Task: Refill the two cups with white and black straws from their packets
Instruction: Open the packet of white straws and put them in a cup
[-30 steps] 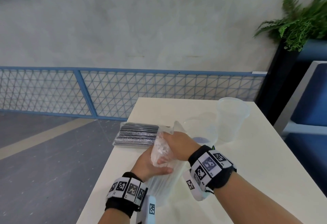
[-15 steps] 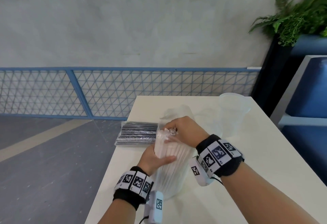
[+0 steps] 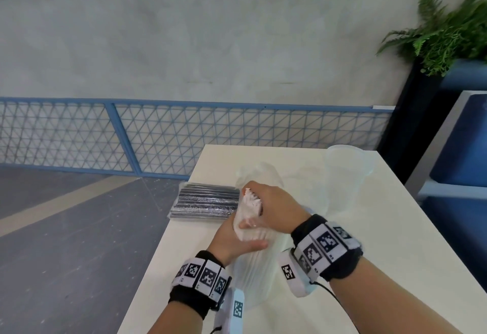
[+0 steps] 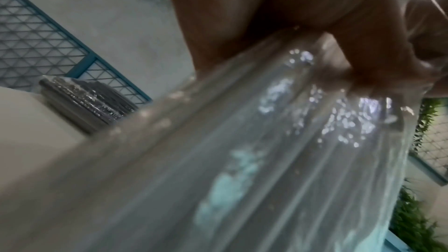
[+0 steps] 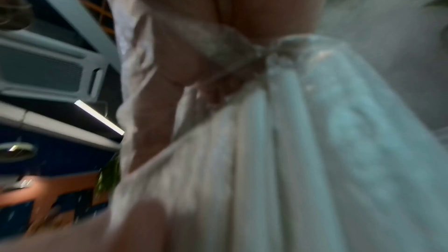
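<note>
Clear plastic wraps the white straws: their packet (image 3: 251, 267) stands upright on the table (image 3: 369, 241), its base resting there so both hands can work the top. The left hand (image 3: 232, 241) clasps the packet's middle, likely to steady it. The right hand (image 3: 274, 207) curls round the bunched straw tips (image 3: 249, 196) at the open mouth, probably to draw them out. One clear cup (image 3: 345, 173) waits near on the right, empty as far as can be seen; a second is too faint to confirm. The black straw packet (image 3: 208, 203) lies flat to the left, untouched.
</note>
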The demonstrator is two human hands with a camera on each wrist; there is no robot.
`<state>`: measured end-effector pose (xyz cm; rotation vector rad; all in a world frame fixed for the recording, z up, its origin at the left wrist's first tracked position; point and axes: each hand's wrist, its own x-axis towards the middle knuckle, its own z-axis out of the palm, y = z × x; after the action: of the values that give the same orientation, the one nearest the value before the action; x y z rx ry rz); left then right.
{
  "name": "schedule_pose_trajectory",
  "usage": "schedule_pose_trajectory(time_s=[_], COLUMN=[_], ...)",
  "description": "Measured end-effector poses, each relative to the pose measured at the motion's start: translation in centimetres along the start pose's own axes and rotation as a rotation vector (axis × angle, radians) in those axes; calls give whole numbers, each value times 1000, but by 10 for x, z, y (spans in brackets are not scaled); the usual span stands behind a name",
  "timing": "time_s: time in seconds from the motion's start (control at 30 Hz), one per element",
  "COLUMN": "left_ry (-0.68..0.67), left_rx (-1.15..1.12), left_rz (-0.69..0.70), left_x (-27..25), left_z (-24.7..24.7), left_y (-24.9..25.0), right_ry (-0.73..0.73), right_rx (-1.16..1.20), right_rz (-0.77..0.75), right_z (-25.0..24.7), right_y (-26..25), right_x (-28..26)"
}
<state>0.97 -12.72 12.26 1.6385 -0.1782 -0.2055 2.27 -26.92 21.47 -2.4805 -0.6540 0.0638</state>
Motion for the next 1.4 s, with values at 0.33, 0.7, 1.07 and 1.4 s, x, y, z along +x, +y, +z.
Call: schedule_pose_trajectory(time_s=[0.33, 0.7, 1.07, 1.4], left_ry=[53, 133, 94, 100], left_rx=[43, -18, 134, -8], left_rz=[14, 5, 46, 46], left_x=[6, 8, 4, 11], left_z=[-9, -7, -6, 2], left_y=[3, -2, 4, 3], right_ry=[152, 637, 487, 494], right_rx=[229, 485, 398, 774], right_rz=[-77, 60, 349, 219], right_z=[-12, -9, 21, 16], right_y=[1, 9, -4, -3], right_x=[17, 14, 16, 25])
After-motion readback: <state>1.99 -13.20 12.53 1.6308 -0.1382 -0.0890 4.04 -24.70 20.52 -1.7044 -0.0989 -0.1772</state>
